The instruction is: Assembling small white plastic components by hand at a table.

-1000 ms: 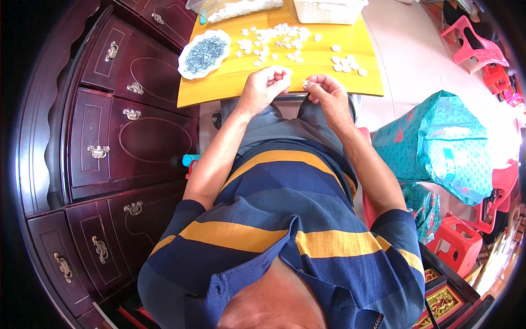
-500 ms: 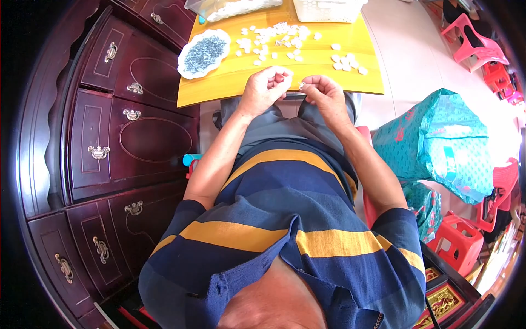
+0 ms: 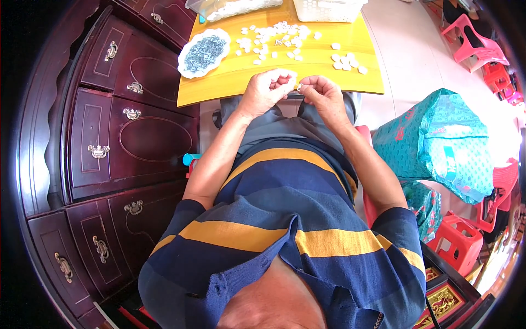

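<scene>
Yellow wood makes the bench [image 3: 329, 77]. Along its far edge stands a white basket [image 3: 329, 12]; toward its left edge, a scalloped dish [image 3: 183, 64]. By its near edge, the left hand [image 3: 264, 91] bunches its fingertips, contents unclear, and the right hand [image 3: 327, 100] clamps a small whitish piece [image 3: 299, 86] between thumb and finger. Dark slivers [image 3: 205, 53] fill the dish.

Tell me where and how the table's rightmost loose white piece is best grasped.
The rightmost white piece is probably best pinched by opposite edges, the right hand coming from the near right: it looks small and flattish, with bare yellow tabletop there and the other white pieces to its left.
</scene>
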Demonstrator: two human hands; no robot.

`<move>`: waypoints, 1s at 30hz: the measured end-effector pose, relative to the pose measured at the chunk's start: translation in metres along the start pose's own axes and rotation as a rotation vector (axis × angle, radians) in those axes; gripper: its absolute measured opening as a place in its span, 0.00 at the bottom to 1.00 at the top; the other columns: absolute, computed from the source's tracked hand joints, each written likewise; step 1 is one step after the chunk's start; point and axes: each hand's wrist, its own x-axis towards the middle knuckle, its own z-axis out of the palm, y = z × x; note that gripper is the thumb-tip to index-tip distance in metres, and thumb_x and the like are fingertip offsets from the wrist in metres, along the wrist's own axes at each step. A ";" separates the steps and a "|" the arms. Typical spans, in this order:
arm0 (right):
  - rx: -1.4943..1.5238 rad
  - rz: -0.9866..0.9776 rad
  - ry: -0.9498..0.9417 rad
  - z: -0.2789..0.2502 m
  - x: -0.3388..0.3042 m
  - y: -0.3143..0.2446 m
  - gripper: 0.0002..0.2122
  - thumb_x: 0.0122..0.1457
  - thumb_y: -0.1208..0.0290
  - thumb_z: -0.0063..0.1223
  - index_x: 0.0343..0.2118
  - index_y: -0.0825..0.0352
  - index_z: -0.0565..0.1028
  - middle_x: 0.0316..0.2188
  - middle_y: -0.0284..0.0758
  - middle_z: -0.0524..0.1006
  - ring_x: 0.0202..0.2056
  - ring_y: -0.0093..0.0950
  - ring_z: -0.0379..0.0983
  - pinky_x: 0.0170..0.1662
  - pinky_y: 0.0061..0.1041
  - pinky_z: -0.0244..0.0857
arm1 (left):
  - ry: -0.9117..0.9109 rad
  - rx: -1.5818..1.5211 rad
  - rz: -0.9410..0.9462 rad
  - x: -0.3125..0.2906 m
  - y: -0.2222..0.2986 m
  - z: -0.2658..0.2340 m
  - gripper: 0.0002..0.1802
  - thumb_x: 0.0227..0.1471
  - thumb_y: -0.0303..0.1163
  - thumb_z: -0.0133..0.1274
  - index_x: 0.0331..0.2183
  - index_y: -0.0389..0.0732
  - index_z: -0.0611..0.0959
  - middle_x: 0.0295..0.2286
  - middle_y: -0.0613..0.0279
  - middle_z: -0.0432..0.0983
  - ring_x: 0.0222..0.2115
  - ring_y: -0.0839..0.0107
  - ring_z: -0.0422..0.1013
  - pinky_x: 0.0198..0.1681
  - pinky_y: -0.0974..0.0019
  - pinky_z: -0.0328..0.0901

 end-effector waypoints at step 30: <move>0.057 0.126 -0.074 -0.004 0.000 -0.002 0.06 0.59 0.74 0.59 0.38 0.69 0.78 0.28 0.28 0.80 0.26 0.14 0.71 0.30 0.14 0.65 | -0.053 0.204 0.065 0.001 0.012 -0.001 0.12 0.54 0.31 0.61 0.40 0.37 0.86 0.29 0.62 0.83 0.26 0.81 0.74 0.32 0.73 0.70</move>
